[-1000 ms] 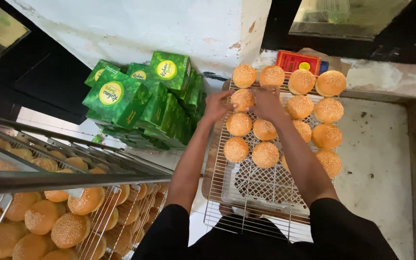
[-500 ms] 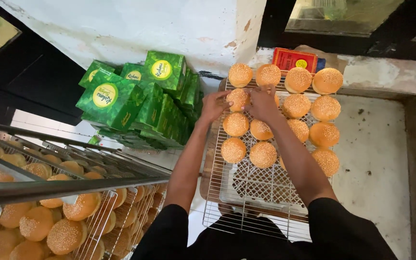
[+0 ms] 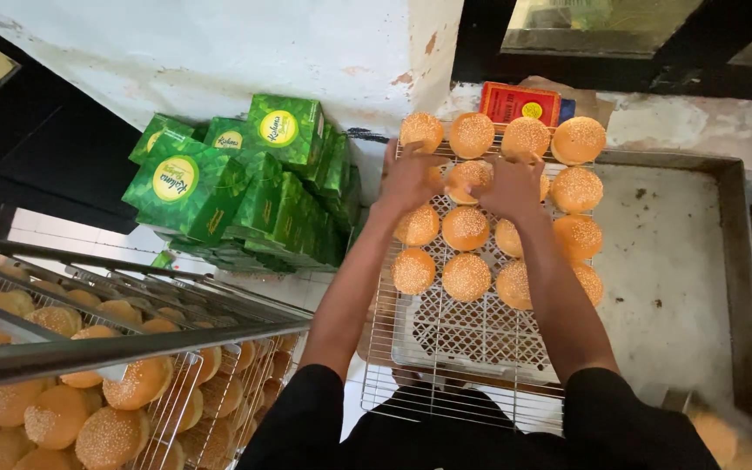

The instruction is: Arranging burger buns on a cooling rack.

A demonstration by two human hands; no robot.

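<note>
**Buns crowding the rack edge**

The rack (image 3: 472, 348) carries sesame buns in rows. Left hand (image 3: 411, 178) and right hand (image 3: 508, 187) both close around one bun (image 3: 467, 177) in the second row. A nudge could push back-row buns off the edge.

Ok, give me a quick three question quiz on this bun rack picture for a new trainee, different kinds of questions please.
1. True or false: both hands rest on sesame buns on the wire rack.
2. Multiple choice: what is stacked to the left of the rack? A) blue crates B) green boxes C) white sacks
3. Fill in: the near end of the wire rack holds ____ buns.

Key
1. True. The left hand and right hand are on the bun in the second row from the far end.
2. B, the green boxes stand against the white wall.
3. No; that part is bare mesh.
</note>
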